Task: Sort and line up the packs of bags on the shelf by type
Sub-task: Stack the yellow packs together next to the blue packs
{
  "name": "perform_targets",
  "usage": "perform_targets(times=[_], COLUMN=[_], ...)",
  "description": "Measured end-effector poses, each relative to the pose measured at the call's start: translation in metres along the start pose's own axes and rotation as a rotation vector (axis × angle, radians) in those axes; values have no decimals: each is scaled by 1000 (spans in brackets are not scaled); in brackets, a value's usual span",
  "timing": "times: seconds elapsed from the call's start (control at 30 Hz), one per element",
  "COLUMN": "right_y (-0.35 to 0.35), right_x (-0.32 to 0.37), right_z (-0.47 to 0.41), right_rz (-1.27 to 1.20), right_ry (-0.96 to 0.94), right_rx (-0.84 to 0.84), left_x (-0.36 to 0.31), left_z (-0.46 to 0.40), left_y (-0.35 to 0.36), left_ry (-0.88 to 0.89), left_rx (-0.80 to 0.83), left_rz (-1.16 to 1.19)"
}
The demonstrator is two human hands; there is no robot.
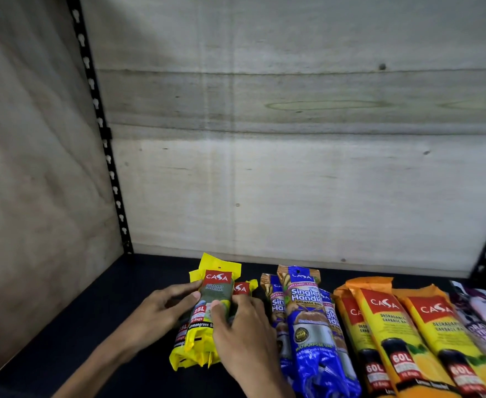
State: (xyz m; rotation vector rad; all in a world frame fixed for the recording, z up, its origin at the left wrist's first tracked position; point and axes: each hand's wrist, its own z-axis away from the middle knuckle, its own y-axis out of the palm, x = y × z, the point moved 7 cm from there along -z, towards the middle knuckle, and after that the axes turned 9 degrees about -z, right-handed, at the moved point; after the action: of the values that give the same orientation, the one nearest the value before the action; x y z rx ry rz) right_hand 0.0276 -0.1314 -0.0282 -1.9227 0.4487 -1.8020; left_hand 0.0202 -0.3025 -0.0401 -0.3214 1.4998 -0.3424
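- Both hands are working the yellow 25L packs (207, 308) at lower centre of the frame, on the dark shelf (98, 326).
- The left hand (161, 307) is curling its fingers around the top pack's left edge; the right hand (238, 328) is pressing thumb and fingers onto its right side.
- Rightwards, the blue handle-bag packs (307, 326), orange 60L packs (402, 334) and purple packs (483, 317) are already lying grouped by type.
- The yellow stack is looking uneven, so squaring it seems to be what's left.

Purple packs (483, 317) cut by right edge; lower yellow packs (191, 354) under hands.
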Motion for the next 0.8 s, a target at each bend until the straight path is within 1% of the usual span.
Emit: perform_targets(times=[0.1, 0.43, 0.8], right_y=[-2, 3, 2], right_x=[4, 6, 9], right_z=[-1, 7, 13], right_rz=[-6, 10, -10], right_ry=[-2, -16, -4], right_rx=[8, 23, 39], left_x=[-3, 7, 8], left_z=[-1, 1, 12], left_y=[0, -3, -1], left_ry=[-3, -42, -75], left_rx=[24, 63, 32], left_rz=[60, 77, 64])
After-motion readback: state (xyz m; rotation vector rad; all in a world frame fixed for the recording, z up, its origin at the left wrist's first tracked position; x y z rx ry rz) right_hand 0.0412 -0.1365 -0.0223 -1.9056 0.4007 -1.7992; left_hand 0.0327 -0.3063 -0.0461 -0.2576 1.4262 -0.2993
